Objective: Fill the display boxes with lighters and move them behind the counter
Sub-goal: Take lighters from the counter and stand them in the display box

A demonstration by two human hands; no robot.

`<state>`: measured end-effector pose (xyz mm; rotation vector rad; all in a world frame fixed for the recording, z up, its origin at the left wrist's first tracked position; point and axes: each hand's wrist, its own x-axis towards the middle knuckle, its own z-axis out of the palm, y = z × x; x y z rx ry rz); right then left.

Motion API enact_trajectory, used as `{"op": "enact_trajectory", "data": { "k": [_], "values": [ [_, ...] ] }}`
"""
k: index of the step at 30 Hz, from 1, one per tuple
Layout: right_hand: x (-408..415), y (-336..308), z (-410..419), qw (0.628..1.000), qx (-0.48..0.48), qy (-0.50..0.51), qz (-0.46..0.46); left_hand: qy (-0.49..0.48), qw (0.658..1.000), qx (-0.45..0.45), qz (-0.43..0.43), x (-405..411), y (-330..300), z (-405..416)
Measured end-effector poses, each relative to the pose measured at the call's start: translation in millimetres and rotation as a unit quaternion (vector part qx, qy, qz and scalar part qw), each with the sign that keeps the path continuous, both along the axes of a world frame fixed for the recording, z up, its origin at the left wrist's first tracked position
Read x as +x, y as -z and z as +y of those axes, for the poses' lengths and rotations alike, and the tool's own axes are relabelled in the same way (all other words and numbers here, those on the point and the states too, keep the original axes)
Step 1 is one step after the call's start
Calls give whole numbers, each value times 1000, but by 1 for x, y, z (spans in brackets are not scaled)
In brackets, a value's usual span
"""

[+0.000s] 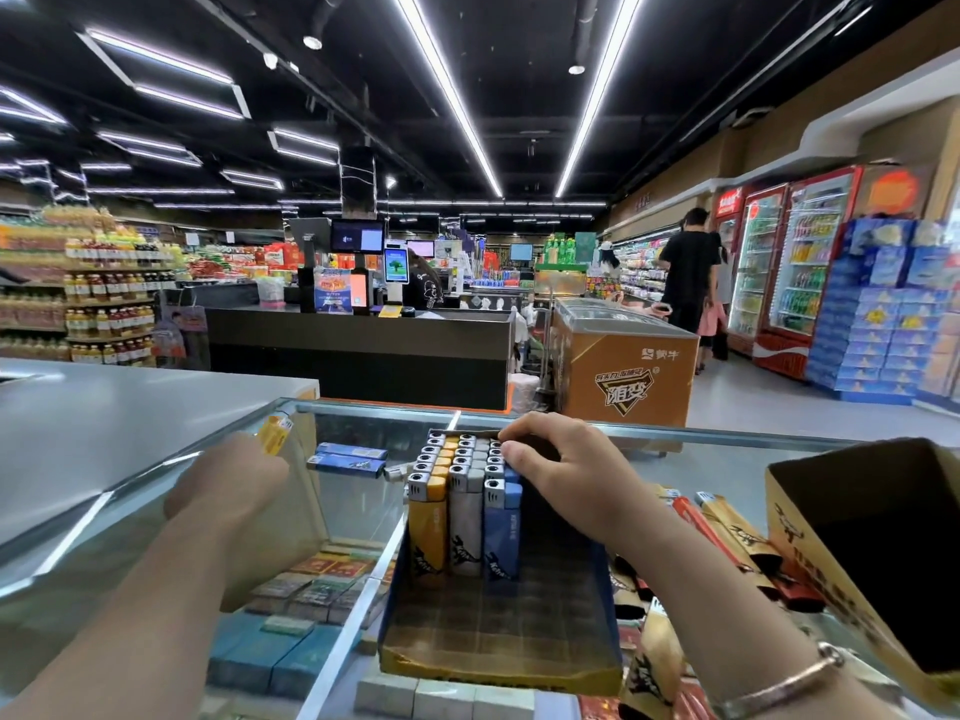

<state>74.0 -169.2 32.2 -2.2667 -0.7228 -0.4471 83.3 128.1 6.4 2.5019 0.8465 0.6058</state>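
The left hand reached out over the left part of the glass counter, its fingers curled round a yellow lighter held upright at the fingertips — probably the next piece to go into the box. Just to its right two blue lighters lay flat on the glass, loose stock within easy reach. In the middle stood the display box, tilted back so that the lighters in it stayed upright in three columns — yellow, white, blue — filling the far rows while the near grid was bare; by that the filling looked roughly half done. The right hand rested on the blue column at the back, fingers bent, thumb and forefinger pressing the tops, seemingly to seat or steady them. Further right lay packaged lighter sleeves, then an open cardboard carton.
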Motion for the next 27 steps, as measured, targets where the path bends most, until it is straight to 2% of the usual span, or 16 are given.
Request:
{"op": "enact_trajectory", "data": {
  "k": [2, 7, 12, 17, 25, 27],
  "values": [
    [0, 0, 0, 1000, 0, 1, 0, -30, 999, 2, -20, -3, -1, 4],
    [-1, 0, 0, 1000, -1, 1, -5, -18, 999, 3, 44, -4, 4, 9],
    [-2, -2, 1, 1000, -1, 3, -5, 119, 991, -31, 52, 4, 3, 3],
    [-4, -3, 1, 1000, -1, 5, -10, 284, 950, -105, 72, 2, 1, -9],
    [-4, -3, 2, 1000, -4, 5, -6, 248, 956, -107, 115, -7, -7, -19],
    [-3, -3, 2, 1000, -4, 5, -4, 236, 961, -77, 121, -7, -8, -23]
  ]
}}
